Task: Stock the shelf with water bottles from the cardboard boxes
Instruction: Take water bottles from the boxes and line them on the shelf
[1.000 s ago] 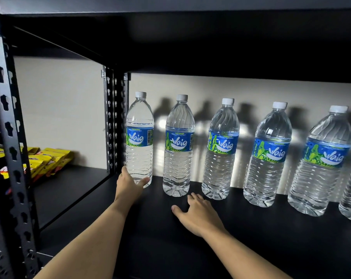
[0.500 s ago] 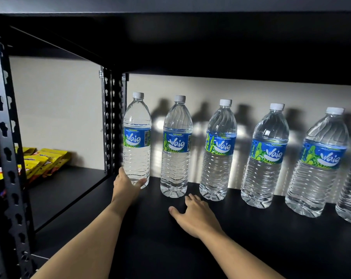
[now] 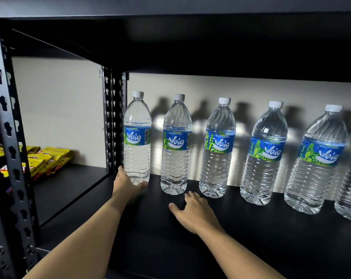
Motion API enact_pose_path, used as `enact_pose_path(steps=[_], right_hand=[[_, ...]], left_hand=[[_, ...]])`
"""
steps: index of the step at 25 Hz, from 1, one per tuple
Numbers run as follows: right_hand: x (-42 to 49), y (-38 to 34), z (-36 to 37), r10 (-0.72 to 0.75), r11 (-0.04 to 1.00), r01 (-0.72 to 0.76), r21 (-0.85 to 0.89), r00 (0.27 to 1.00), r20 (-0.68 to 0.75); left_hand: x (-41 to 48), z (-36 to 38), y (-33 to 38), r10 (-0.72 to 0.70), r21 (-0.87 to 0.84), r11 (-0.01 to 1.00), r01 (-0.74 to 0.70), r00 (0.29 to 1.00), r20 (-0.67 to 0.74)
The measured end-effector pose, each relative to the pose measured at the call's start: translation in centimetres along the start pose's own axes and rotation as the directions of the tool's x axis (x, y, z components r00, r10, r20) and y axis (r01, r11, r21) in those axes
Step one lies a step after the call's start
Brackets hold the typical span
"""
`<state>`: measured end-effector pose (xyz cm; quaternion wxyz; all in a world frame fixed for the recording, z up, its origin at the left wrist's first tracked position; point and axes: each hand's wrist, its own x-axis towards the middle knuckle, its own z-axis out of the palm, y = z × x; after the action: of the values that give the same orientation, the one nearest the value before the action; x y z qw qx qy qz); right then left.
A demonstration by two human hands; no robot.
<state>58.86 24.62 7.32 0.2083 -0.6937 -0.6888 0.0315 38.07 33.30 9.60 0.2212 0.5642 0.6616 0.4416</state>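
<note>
Several clear water bottles with blue Waig labels and white caps stand upright in a row along the back of the black shelf (image 3: pixel 251 238). My left hand (image 3: pixel 126 183) grips the base of the leftmost bottle (image 3: pixel 137 137), thumb in front and fingers round its left side. My right hand (image 3: pixel 192 213) lies flat on the shelf with fingers spread, just in front of the second bottle (image 3: pixel 175 143) and the third bottle (image 3: pixel 217 148), touching neither. No cardboard box is in view.
A black perforated upright (image 3: pixel 114 117) stands right beside the leftmost bottle. Yellow snack packets (image 3: pixel 47 160) lie on the neighbouring shelf bay to the left. The upper shelf board (image 3: pixel 210 43) hangs low over the bottle caps. Another upright (image 3: pixel 7 137) runs down the near left.
Both hands keep their places on the leftmost bottle and the shelf. The view has drifted slightly, so everything sits a little further left in frame.
</note>
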Motion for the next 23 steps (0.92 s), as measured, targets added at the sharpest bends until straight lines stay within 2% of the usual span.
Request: enact_pose_path(steps=[3,6,8,10,13,15,17,19,21,23], right_hand=[[-0.6,-0.5,-0.5,-0.004,0.999,0.001,-0.045,0.998,-0.065],[-1.9,-1.5,-1.6,-0.058,0.987,0.031,-0.157,0.985,-0.165],[-2.9,-1.9,-2.3,-0.085,0.98,0.055,-0.192,0.985,-0.151],[-4.7,-2.1,-2.5,-0.076,0.989,0.061,-0.133,0.991,-0.109],[-9.5,-2.9,-3.0,-0.039,0.998,0.044,0.052,0.996,-0.085],[-13.4,-4.3,-3.3,-0.009,0.987,0.024,0.161,0.996,-0.089],[-17.2,-6.7,-3.1,0.011,0.969,0.021,0.248,0.992,-0.129],[-20.6,-9.2,-2.6,-0.007,0.944,0.073,0.321,0.979,-0.205],[-24.2,-12.0,-0.9,-0.056,0.92,0.157,0.36,0.96,-0.275],[-26.5,-14.1,1.6,-0.123,0.907,0.214,0.362,0.958,-0.259]], left_hand=[[-1.1,-0.8,0.1,-0.098,-0.063,0.993,0.098,0.995,0.007],[-4.3,-2.1,0.2,-0.13,-0.139,0.981,0.134,0.991,0.036],[-7.3,-3.4,0.1,-0.13,-0.201,0.969,0.141,0.989,0.066],[-11.1,-5.3,-0.3,-0.096,-0.259,0.958,0.123,0.989,0.115],[-17.7,-9.8,-1.2,0.033,-0.338,0.94,0.046,0.974,0.223],[-22.2,-13.3,-3.0,0.051,-0.379,0.925,0.022,0.982,0.181],[-26.2,-16.5,-6.2,-0.015,-0.226,0.973,0.038,0.995,0.102],[-29.3,-18.7,-9.9,-0.062,0.064,0.996,0.059,0.997,0.042],[-32.5,-20.9,-14.5,-0.161,0.258,0.954,0.152,0.987,0.014],[-34.8,-21.8,-18.8,-0.267,0.382,0.889,0.251,0.964,-0.01]])
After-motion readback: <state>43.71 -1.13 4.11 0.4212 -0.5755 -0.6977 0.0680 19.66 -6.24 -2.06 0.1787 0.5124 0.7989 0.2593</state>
